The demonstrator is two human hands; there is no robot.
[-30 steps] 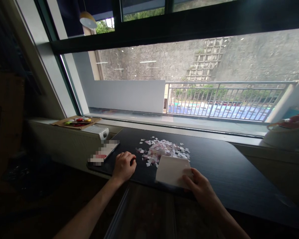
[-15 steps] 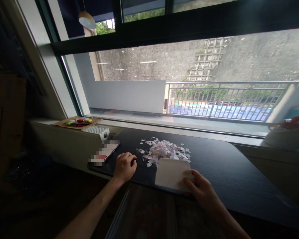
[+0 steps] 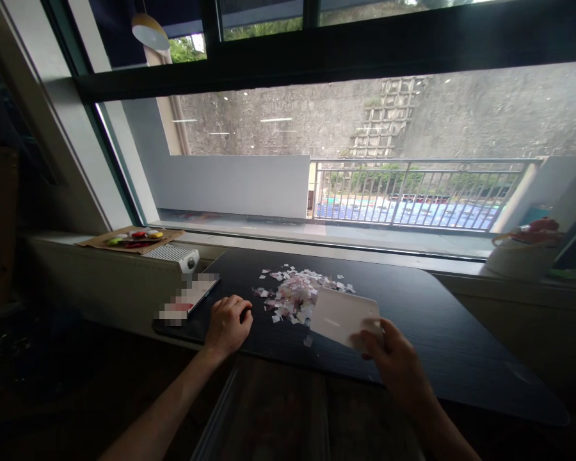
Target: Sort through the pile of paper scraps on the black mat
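Observation:
On the dark table, a loose heap of small white and pinkish paper pieces [image 3: 295, 291] is spread out. My right hand [image 3: 396, 358] grips a flat white scraper-like plate [image 3: 340, 315] with rounded corners by its right side. The plate is tilted, and its left edge is by the right part of the heap. One piece [image 3: 308, 341] lies apart, just below the plate. My left hand [image 3: 228, 323] rests at the table's near edge, left of the heap, with its fingers curled; nothing shows in it.
A partly blurred flat white item [image 3: 196, 298] lies at the left end of the black table [image 3: 413, 314]. Under the near edge is a dim clear-walled container [image 3: 278, 410]. Beyond are a white radiator [image 3: 100, 282], a brown sheet with colourful items [image 3: 129, 239] and a window.
My right hand has shifted the plate to the right relative to the heap and tilted it, uncovering a stray piece. My left hand stays in place on the table; the whole view has swung slightly.

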